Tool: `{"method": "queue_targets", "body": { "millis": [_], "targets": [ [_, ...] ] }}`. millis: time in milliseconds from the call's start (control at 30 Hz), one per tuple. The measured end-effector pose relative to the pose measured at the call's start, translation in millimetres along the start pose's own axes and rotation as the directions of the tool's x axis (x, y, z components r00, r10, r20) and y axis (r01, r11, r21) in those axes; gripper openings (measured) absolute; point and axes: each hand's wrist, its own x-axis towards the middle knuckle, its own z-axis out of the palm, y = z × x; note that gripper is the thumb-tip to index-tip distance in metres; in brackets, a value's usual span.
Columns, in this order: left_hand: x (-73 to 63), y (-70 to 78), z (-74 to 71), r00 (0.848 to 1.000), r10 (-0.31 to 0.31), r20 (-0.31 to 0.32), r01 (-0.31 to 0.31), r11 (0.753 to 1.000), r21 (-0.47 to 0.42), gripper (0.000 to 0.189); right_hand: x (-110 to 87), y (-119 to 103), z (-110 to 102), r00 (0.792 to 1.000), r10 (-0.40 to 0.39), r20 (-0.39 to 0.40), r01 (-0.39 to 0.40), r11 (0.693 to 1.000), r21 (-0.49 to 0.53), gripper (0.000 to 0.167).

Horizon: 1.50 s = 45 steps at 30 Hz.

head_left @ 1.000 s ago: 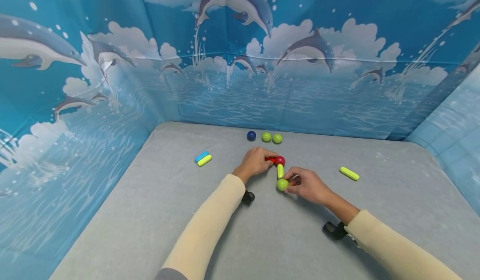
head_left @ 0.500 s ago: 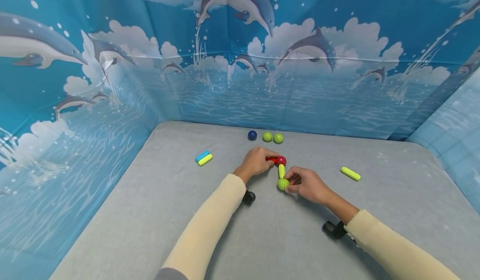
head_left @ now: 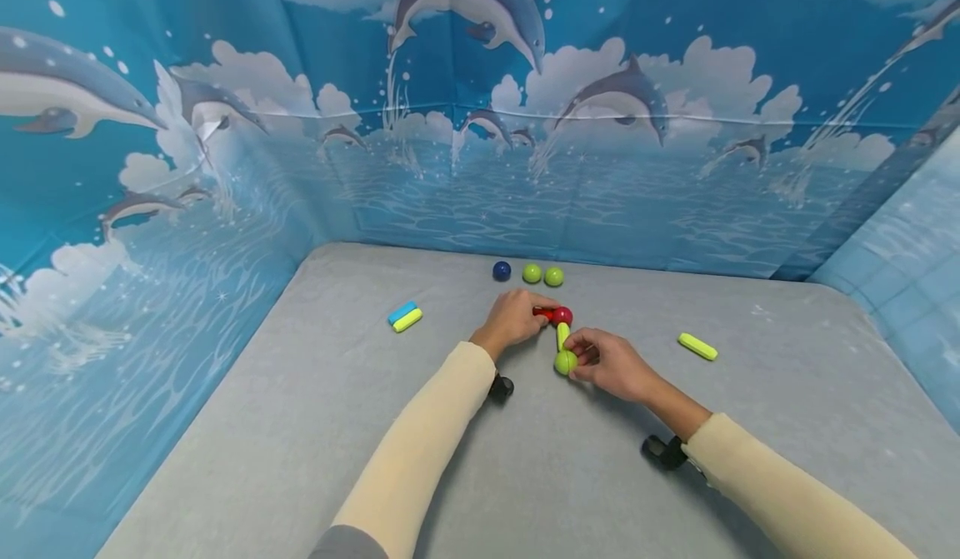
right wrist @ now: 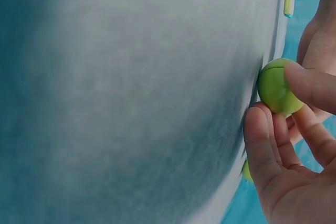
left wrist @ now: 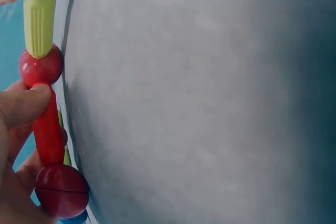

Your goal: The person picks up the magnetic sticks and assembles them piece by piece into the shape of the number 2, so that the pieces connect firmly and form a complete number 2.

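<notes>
Looks like the left hand [head_left: 513, 317] is pinching the red rod [left wrist: 48, 135], thumb lying across it, while the right hand [head_left: 613, 365] is pinching the green ball [right wrist: 277, 87] with curled fingers. They're sliding the chain [head_left: 562, 334] a smidge away from the person along the bench [head_left: 300, 426], toward the blue ball [head_left: 502, 271]. Both arms are reaching forward and angling inward. The red ball [left wrist: 41, 66] and yellow rod [left wrist: 39, 24] are staying joined, so I'm guessing they're just adjusting it.

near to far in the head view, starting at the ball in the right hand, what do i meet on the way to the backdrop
Green ball in the right hand → yellow stick → red ball → rear green balls → dolphin backdrop
</notes>
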Motion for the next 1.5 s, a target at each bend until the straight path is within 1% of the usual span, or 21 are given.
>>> {"method": "queue_targets", "body": {
  "millis": [133, 300, 467, 533, 667, 867, 967, 1033, 1167, 1300, 1400, 1500],
  "targets": [
    [3.0, 0.7, 0.5, 1.0, -0.011, 0.004, 0.011, 1.0, 0.0, 0.035, 3.0, 1.7, 0.9, 1.0, -0.006, -0.006, 0.006, 1.0, 0.005, 0.029],
    [4.2, 1.8, 0.4, 1.0, -0.029, 0.01, 0.03, 0.999, -0.018, 0.034, 5.3, 3.2, 1.5, 1.0, -0.006, 0.004, 0.006, 1.0, 0.013, 0.029],
    [6.4, 0.3, -1.7, 1.0, 0.011, -0.003, -0.011, 1.0, -0.004, 0.031, 6.5, 5.4, -0.8, 1.0, 0.013, 0.011, -0.014, 1.0, 0.023, 0.025],
    [6.9, -1.8, -4.6, 0.999, 0.027, -0.018, -0.027, 1.0, -0.005, 0.03, 6.8, 6.3, -1.2, 1.0, 0.014, 0.012, -0.014, 1.0, 0.024, 0.023],
    [6.7, -7.8, -14.5, 0.998, 0.017, -0.066, -0.018, 1.0, -0.012, 0.03, 7.6, 7.5, -0.8, 1.0, 0.009, 0.019, -0.01, 0.999, 0.035, 0.021],
    [7.4, -20.9, -27.5, 0.987, -0.029, -0.155, 0.03, 1.0, 0.007, 0.028, 8.3, 8.6, -1.9, 0.999, 0.027, 0.027, -0.028, 0.998, 0.051, 0.021],
    [6.9, -28.8, -34.1, 0.983, -0.039, -0.18, 0.04, 0.999, 0.0, 0.028, 7.9, 8.7, -2.5, 0.999, 0.032, 0.035, -0.034, 0.998, 0.054, 0.021],
    [5.6, -34.6, -39.7, 0.983, -0.037, -0.182, 0.037, 0.999, -0.002, 0.029, 7.7, 8.7, -2.3, 0.999, 0.04, 0.036, -0.042, 0.998, 0.056, 0.02],
    [-1.1, -46.6, -54.9, 0.987, -0.045, -0.151, 0.048, 0.999, 0.015, 0.03, 7.9, 8.5, -2.3, 0.998, 0.04, 0.041, -0.042, 0.997, 0.057, 0.021],
    [-12.8, -60.1, -73.8, 0.991, -0.035, -0.128, 0.046, 0.996, 0.081, 0.029, 9.3, 7.4, -3.2, 0.997, 0.055, 0.047, -0.058, 0.997, 0.058, 0.021],
    [-24.7, -70.4, -88.1, 0.995, 0.002, -0.103, 0.013, 0.989, 0.148, 0.027, 10.0, 7.2, -3.9, 0.997, 0.057, 0.049, -0.06, 0.996, 0.059, 0.021],
    [-40.5, -81.2, -101.9, 0.998, 0.039, -0.053, -0.027, 0.977, 0.21, 0.026, 9.9, 7.7, -3.5, 0.997, 0.051, 0.052, -0.054, 0.997, 0.059, 0.021]
  ]
}}
